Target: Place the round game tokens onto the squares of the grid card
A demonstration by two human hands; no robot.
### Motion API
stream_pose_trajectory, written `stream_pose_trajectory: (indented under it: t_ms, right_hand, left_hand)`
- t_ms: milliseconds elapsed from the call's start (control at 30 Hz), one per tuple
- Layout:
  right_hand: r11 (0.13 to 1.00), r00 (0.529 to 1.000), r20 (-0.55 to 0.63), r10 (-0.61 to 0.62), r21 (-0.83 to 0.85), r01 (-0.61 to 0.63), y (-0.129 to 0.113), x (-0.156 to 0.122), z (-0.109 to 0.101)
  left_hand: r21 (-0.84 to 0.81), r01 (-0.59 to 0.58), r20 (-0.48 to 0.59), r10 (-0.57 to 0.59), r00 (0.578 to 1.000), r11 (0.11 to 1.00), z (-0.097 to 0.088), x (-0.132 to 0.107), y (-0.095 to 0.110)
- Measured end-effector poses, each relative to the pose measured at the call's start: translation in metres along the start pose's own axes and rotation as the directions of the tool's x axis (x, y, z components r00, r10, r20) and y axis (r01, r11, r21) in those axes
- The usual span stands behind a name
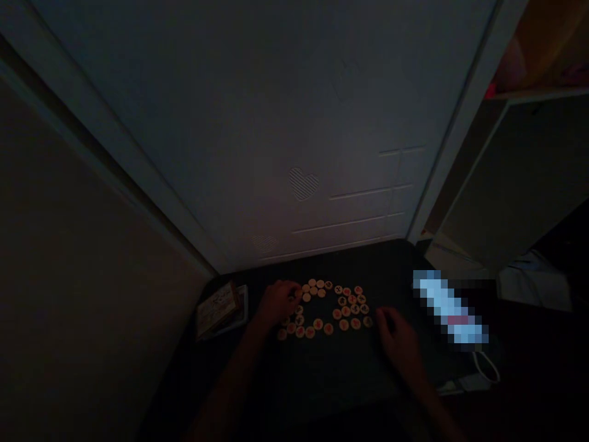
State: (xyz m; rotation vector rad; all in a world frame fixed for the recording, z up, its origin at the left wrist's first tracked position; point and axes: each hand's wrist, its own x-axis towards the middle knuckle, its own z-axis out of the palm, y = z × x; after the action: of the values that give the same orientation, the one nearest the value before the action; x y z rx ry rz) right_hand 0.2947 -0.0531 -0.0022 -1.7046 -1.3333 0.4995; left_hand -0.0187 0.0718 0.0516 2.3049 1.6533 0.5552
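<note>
Round Chinese chess pieces (352,299) lie spread in a loose ring on the dark tabletop (331,374). Several show red or black characters; a group of blank-looking pieces (313,290) sits at the back. My left hand (278,302) is at the left of the ring, its fingertips closed on a pale piece (299,294) at the back left. To the right of the ring, my right hand (398,337) rests with its fingers curled in, close to a piece (367,321) with a dark character. Nothing shows in it. The light is dim.
A box with a patterned lid (217,309) and a white tray (243,307) stand at the left edge. On the right lies a bright, pixelated object (448,307) near a white cable loop (488,368). A pale panel with embossed hearts (304,184) rises behind.
</note>
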Motion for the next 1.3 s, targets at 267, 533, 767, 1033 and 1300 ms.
stream_pose_trajectory:
  t_ms: [267,533,767,1033,1300]
  right_hand:
    - [1.000,0.999,-0.030,-0.016,0.016,0.017,0.001,0.000,0.001]
    - [1.000,0.999,-0.030,-0.018,0.017,0.018,-0.002,-0.001,-0.001]
    - [1.000,1.000,-0.020,-0.009,0.011,0.009,-0.001,-0.001,0.000]
    - [1.000,1.000,-0.019,-0.022,0.008,0.022,0.000,-0.001,0.000]
    - [1.000,1.000,-0.018,-0.015,-0.025,0.015,-0.001,-0.001,-0.001]
  left_hand:
    - [-0.186,-0.075,-0.070,0.063,0.996,0.980,-0.009,-0.005,-0.005]
    - [-0.512,-0.020,-0.017,0.013,1.000,0.859,-0.024,-0.037,0.017]
    - [-0.570,0.165,0.013,-0.192,0.981,0.805,-0.019,-0.078,0.007]
    - [-0.650,0.308,0.014,-0.395,0.919,0.695,-0.022,-0.100,-0.005]
    - [-0.786,0.350,0.035,-0.528,0.848,0.510,-0.006,-0.107,-0.006]
